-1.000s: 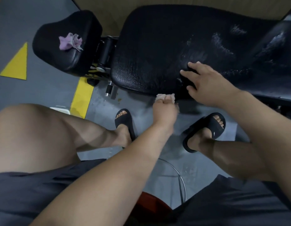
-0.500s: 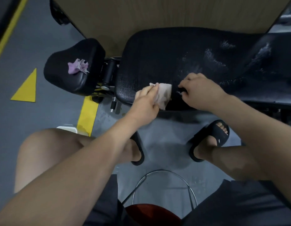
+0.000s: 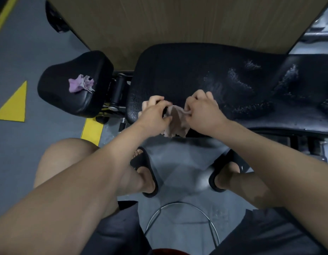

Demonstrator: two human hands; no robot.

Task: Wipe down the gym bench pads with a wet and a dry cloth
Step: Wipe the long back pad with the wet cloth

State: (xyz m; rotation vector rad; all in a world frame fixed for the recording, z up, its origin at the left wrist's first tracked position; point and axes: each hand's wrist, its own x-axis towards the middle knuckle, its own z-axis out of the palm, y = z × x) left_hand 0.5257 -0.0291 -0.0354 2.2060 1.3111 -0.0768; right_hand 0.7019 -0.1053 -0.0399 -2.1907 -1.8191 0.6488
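A long black bench pad (image 3: 187, 70) runs across the view, with wet streaks on its right part. A pale pink cloth (image 3: 176, 122) hangs between my hands at the pad's near edge. My left hand (image 3: 154, 111) grips the cloth's left side. The cloth's right side is pinched by my right hand (image 3: 203, 111). A crumpled purple cloth (image 3: 80, 85) lies on the small black seat pad (image 3: 58, 96) to the left.
A wooden board (image 3: 177, 21) stands behind the bench. The grey floor (image 3: 27, 52) has yellow markings (image 3: 14, 105). My feet in black slippers (image 3: 146, 172) rest under the bench edge. A stool's metal ring (image 3: 183, 205) is below me.
My left hand lifted the pink cloth from below the pad edge up to the pad. My right hand left the pad surface and took hold of the cloth's other side.
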